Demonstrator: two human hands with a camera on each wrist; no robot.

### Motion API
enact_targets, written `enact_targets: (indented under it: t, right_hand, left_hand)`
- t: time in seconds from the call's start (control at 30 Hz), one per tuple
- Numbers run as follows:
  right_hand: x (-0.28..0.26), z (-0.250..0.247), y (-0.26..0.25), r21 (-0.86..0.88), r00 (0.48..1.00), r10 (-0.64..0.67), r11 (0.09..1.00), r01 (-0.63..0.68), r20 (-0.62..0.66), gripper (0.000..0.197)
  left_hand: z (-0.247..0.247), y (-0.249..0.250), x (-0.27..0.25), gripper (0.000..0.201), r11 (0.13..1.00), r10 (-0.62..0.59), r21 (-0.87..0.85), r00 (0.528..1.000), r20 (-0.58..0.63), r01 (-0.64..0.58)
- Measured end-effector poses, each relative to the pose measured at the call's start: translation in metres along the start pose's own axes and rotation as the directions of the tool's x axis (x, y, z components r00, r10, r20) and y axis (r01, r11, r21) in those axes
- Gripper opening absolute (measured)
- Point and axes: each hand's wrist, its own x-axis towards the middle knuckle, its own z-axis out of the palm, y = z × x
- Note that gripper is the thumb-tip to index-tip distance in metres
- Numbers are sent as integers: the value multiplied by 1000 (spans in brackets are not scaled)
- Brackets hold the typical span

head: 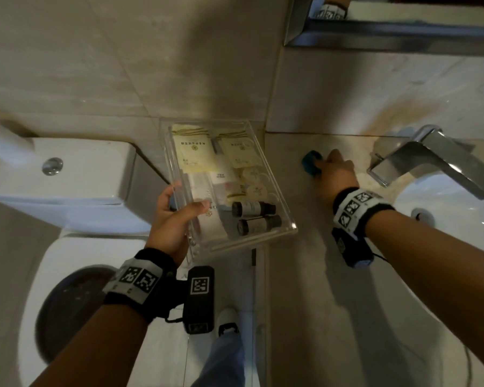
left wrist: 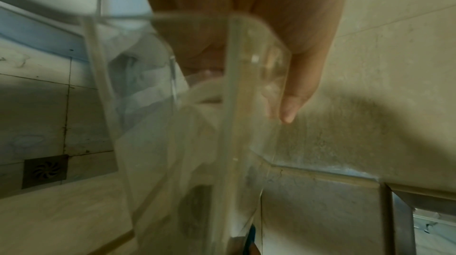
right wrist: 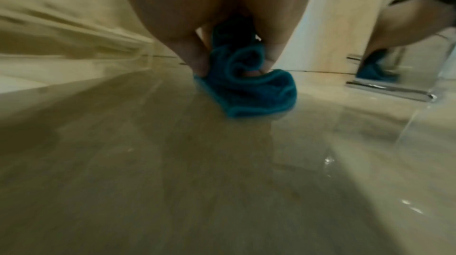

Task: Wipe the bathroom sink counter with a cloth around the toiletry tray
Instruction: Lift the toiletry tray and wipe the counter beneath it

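My left hand (head: 176,216) grips the near left edge of a clear acrylic toiletry tray (head: 266,180), holding it lifted off the counter, left of the counter's edge. The tray (left wrist: 256,76) carries cream packets and two small dark bottles (head: 253,209). My thumb lies inside the tray and my fingers are under it. My right hand (head: 334,173) holds a bunched blue cloth (head: 311,162) pressed on the beige counter (head: 305,275) near the back wall, left of the tap. In the right wrist view the cloth (right wrist: 249,87) sits between my fingers on the wet-looking counter (right wrist: 197,181).
A chrome tap (head: 430,160) stands right of my right hand, over the white basin (head: 453,208). A white toilet (head: 76,196) with its cistern is at the left, below the tray. A mirror frame (head: 389,26) runs along the top right. A floor drain (left wrist: 45,170) is below.
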Motion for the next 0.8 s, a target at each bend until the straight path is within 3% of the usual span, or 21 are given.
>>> enact_targets:
  t: [0.07, 0.17, 0.27, 0.37, 0.43, 0.53, 0.6, 0.73, 0.8]
  right_hand:
    - [-8, 9, 6, 47, 990, -138, 989, 139, -14, 46]
    - [8, 6, 19, 78, 978, -197, 976, 203, -74, 40]
    - [31, -13, 28, -90, 998, -24, 996, 18, -65, 43]
    - [40, -17, 12, -77, 994, 93, 992, -98, -65, 46]
    - [37, -4, -12, -48, 999, -25, 999, 24, -23, 47]
    - [27, 17, -30, 5, 960, -280, 960, 280, -22, 43]
    - [35, 13, -20, 20, 947, -320, 947, 320, -23, 41]
    - [59, -10, 7, 11, 993, -43, 999, 45, -112, 42]
    - [58, -11, 0, -13, 997, 16, 1000, -17, -72, 47]
  left_hand:
    - [3, 1, 0, 61, 1000, -7, 6, 1000, 0, 7]
    - [4, 2, 3, 63, 1000, -11, 8, 1000, -7, 11]
    - [4, 2, 6, 63, 1000, -10, 19, 1000, -12, 10]
    - [5, 2, 8, 61, 999, -6, 31, 1000, -12, 7]
    - [5, 3, 9, 65, 999, -13, 40, 1000, -5, 13]
    - [4, 4, 9, 69, 998, -24, 52, 1000, 6, 23]
    - [3, 3, 9, 71, 998, -30, 58, 1000, 5, 29]
    - [2, 2, 11, 73, 999, -35, 42, 999, 8, 34]
    - [1, 1, 11, 75, 998, -37, 44, 999, 2, 37]
